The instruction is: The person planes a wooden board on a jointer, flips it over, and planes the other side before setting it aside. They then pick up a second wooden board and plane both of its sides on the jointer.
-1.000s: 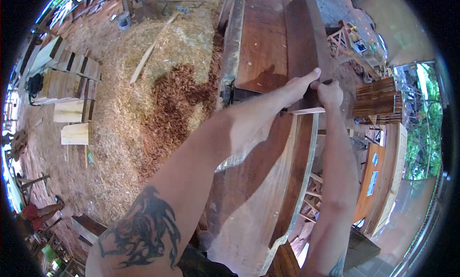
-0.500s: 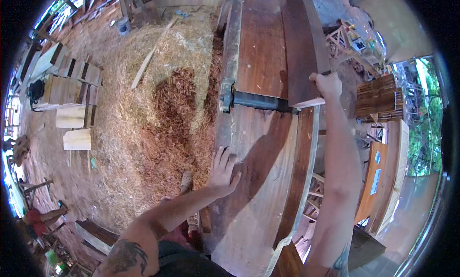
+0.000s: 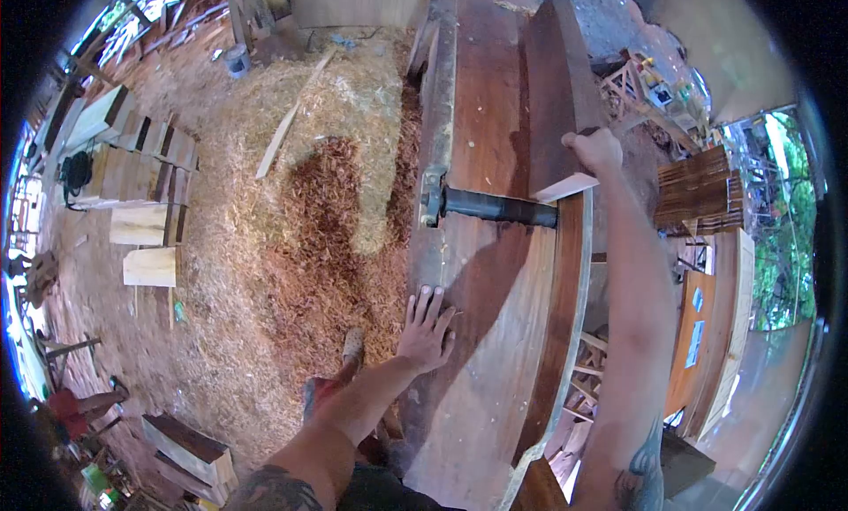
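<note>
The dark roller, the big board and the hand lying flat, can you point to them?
Dark roller [image 3: 499, 208], head view, middle of its barrel.
Big board [image 3: 558, 87], head view, its broad face.
Left hand [image 3: 426, 333], head view, back of the hand.

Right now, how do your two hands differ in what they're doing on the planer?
The left hand lies flat, fingers spread, on the near table; the right hand is closed on the end of the dark board. The left arm is bent close, the right stretched out. Both are bare.

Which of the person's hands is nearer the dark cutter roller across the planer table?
Right. The right hand grips the plank end just above the roller; the left hand rests flat on the planer table, well below it.
</note>
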Motion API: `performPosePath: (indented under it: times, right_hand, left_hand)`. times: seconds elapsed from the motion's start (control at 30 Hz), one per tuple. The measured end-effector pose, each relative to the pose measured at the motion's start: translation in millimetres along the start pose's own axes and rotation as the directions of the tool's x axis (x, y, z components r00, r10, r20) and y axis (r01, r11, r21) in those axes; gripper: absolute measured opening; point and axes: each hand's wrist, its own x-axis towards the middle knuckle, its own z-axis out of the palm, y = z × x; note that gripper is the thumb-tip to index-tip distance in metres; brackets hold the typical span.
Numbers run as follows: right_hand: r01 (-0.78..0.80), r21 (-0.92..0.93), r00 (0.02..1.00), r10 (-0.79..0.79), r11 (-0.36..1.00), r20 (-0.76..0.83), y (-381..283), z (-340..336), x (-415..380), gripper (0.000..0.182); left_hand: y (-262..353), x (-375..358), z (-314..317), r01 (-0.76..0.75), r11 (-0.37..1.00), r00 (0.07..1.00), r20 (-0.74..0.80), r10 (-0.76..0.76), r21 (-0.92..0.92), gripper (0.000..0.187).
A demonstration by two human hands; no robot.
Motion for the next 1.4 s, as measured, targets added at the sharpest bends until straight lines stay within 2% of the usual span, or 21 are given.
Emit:
performPosePath:
  times: [0.1, 0.13, 0.27, 0.33, 0.43, 0.47, 0.53, 0.57, 0.6, 0.67, 0.77, 0.83, 0.9, 1.0, 1.07, 1.1, 1.2, 1.3, 1.33, 1.37, 1.4]
  right_hand:
    - [0.035, 0.064, 0.996, -0.04, 0.997, 0.076, -29.9, -35.2, -51.1, 0.074]
    - [0.023, 0.038, 0.988, -0.029, 0.999, 0.15, -29.8, -41.0, -65.0, 0.081]
    - [0.107, -0.059, 0.994, -0.108, 0.993, -0.019, -21.1, -41.3, -185.7, 0.081]
    - [0.159, -0.078, 0.987, -0.158, 0.984, 0.025, 1.5, -32.7, -251.3, 0.086]
    - [0.105, 0.08, 0.987, -0.113, 0.991, 0.111, 16.8, -55.9, -380.1, 0.096]
    - [0.069, 0.096, 0.983, -0.084, 0.993, 0.165, 26.5, -57.3, -426.1, 0.096]
    - [0.256, 0.183, 0.966, -0.255, 0.949, -0.027, 74.1, -19.2, -519.1, 0.093]
    - [0.176, 0.237, 0.972, -0.207, 0.955, 0.111, 88.0, -21.9, -567.4, 0.092]
    - [0.282, 0.233, 0.959, -0.282, 0.931, -0.033, 112.1, -6.4, -616.4, 0.092]
    - [0.017, 0.067, 0.949, -0.037, 0.998, 0.313, 139.0, -24.3, -712.5, 0.092]
    - [-0.071, 0.17, 0.912, -0.005, 0.983, 0.41, 165.1, -69.6, -831.5, 0.089]
    - [-0.044, 0.226, 0.968, -0.014, 0.973, 0.25, 194.4, -65.3, -911.5, 0.083]
    - [-0.134, 0.311, 0.98, 0.08, 0.941, 0.18, 237.5, -33.6, -999.0, 0.076]
    - [-0.415, 0.417, 0.908, 0.334, 0.809, 0.255, 302.4, 12.8, -1140.2, 0.073]
    - [-0.529, 0.412, 0.849, 0.463, 0.742, 0.256, 318.0, 4.8, -1186.9, 0.079]
    - [-0.542, 0.332, 0.84, 0.489, 0.772, 0.233, 320.1, -1.7, -1202.3, 0.079]
    - [-0.574, 0.171, 0.816, 0.546, 0.8, 0.189, 328.7, -25.1, -1222.8, 0.08]
    - [-0.618, 0.208, 0.784, 0.576, 0.758, 0.232, 361.7, -19.4, -1236.3, 0.084]
    - [-0.56, 0.254, 0.828, 0.522, 0.789, 0.205, 360.0, -29.0, -1221.5, 0.082]
    - [-0.498, 0.298, 0.867, 0.467, 0.814, 0.174, 362.1, -37.1, -1199.7, 0.079]
    - [-0.43, 0.339, 0.902, 0.408, 0.836, 0.138, 361.8, -44.2, -1173.7, 0.077]
  left_hand:
    - [4.0, -0.7, -0.6, 0.005, 1.0, 1.0, 0.021, -0.005, -0.012, 0.059]
    - [3.2, -0.9, -1.4, 0.006, 1.0, 1.0, 0.017, -0.005, -0.02, 0.06]
    - [4.2, -2.7, -10.5, -0.012, 0.996, 1.0, -0.018, 0.01, -0.088, 0.062]
    - [6.4, -5.7, -17.0, -0.037, 0.994, 0.997, -0.073, 0.03, -0.1, 0.064]
    - [7.1, -8.9, -62.0, 0.15, 0.919, 0.989, 0.066, -0.136, -0.365, 0.065]
    - [4.6, -27.8, -61.2, 0.173, 0.905, 0.958, -0.149, -0.247, -0.389, 0.072]
    - [6.7, -54.9, -94.1, 0.342, 0.553, 0.873, 0.039, -0.486, -0.76, 0.08]
    - [12.2, -68.9, -113.5, 0.4, 0.312, 0.815, 0.179, -0.551, -0.862, 0.085]
    - [22.1, -83.8, -129.7, 0.441, 0.2, 0.811, 0.294, -0.505, -0.875, 0.089]
    - [48.8, -113.4, -147.3, 0.548, -0.033, 0.768, 0.518, -0.377, -0.836, 0.1]
    - [84.6, -175.2, -134.1, 0.755, 0.233, 0.656, 0.697, -0.29, -0.613, 0.101]
    - [147.1, -212.8, -169.3, 0.826, 0.393, 0.484, 0.865, -0.129, -0.404, 0.104]
    - [184.7, -249.2, -167.0, 0.782, 0.576, 0.322, 0.946, -0.046, -0.239, 0.105]
    - [219.5, -295.8, -124.3, 0.66, 0.743, 0.137, 0.99, 0.03, -0.113, 0.11]
    - [240.5, -320.9, -85.8, 0.615, 0.77, 0.098, 0.986, 0.135, -0.167, 0.115]
    - [253.1, -330.7, -71.9, 0.596, 0.779, 0.076, 0.979, 0.187, -0.195, 0.117]
    - [299.7, -347.3, -50.6, 0.401, 0.889, 0.058, 0.974, 0.217, -0.222, 0.125]
    - [318.9, -361.9, -6.2, 0.366, 0.922, 0.134, 0.988, 0.083, -0.127, 0.129]
    - [321.3, -359.0, -5.4, 0.425, 0.877, 0.201, 0.968, 0.148, -0.223, 0.131]
    - [322.5, -358.4, -6.8, 0.46, 0.826, 0.319, 0.929, 0.189, -0.326, 0.134]
    - [324.4, -348.6, -7.8, 0.476, 0.783, 0.361, 0.901, 0.24, -0.4, 0.134]
